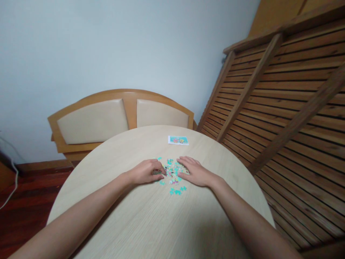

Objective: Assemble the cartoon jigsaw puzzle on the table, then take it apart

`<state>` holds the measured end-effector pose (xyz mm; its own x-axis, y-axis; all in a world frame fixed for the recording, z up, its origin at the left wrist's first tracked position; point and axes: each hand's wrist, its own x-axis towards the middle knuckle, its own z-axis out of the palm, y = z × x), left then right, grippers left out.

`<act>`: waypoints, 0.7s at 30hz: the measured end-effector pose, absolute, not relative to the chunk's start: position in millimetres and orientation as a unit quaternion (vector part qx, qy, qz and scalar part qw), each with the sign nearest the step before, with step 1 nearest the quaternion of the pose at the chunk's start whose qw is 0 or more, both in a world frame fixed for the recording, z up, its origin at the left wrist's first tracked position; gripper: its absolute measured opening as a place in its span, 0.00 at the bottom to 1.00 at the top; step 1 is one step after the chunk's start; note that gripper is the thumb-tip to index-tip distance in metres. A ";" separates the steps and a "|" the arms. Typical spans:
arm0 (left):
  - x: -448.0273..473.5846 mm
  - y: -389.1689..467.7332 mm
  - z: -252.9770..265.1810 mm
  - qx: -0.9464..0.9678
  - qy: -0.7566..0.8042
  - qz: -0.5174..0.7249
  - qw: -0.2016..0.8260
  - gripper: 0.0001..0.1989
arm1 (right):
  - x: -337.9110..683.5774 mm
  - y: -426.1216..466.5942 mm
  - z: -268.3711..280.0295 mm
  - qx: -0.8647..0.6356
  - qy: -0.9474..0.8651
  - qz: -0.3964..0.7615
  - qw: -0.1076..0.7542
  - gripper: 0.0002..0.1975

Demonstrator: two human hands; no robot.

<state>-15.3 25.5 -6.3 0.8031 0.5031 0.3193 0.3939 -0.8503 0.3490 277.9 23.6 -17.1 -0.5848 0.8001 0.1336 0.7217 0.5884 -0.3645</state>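
Note:
Loose jigsaw puzzle pieces (172,172), mostly turquoise with some pink, white and yellow, lie in a scattered heap on the round table. At the heap's left edge is my left hand (149,171), its fingers curved and its thumb apart from them, with no piece visible in its grasp. My right hand (195,171) rests on the right side of the heap, fingers stretched out and thumb spread; its fingers cover some pieces. A few turquoise pieces (177,192) lie on the near side, apart from both hands.
A small picture card (178,140) with a turquoise scene lies beyond the heap on the pale wooden table (129,223). Behind the table stands a padded headboard (93,121) against the wall. A slatted wooden frame (269,108) leans at the right.

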 end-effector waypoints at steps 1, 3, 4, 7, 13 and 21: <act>-15.6 25.0 -5.4 0.940 0.235 0.213 0.128 0.10 | 270.4 19.5 -16.1 -0.422 -0.885 0.142 0.137 0.36; -14.0 22.2 -3.0 0.942 0.217 0.221 0.126 0.12 | 259.3 13.0 -14.3 -0.410 -0.890 0.152 0.127 0.38; -12.3 20.1 -1.9 0.946 0.203 0.219 0.127 0.13 | 256.1 10.8 -13.7 -0.408 -0.891 0.155 0.122 0.38; -5.2 13.8 -1.6 0.961 0.163 0.194 0.114 0.16 | 254.8 8.8 -13.0 -0.417 -0.889 0.161 0.105 0.39; 2.3 9.6 -8.4 0.973 0.148 0.164 0.066 0.14 | 270.5 13.5 -7.3 -0.436 -0.876 0.189 0.090 0.44; 10.4 2.5 -7.8 0.975 0.126 0.166 0.073 0.15 | 279.0 14.0 6.3 -0.343 -0.908 0.202 0.128 0.23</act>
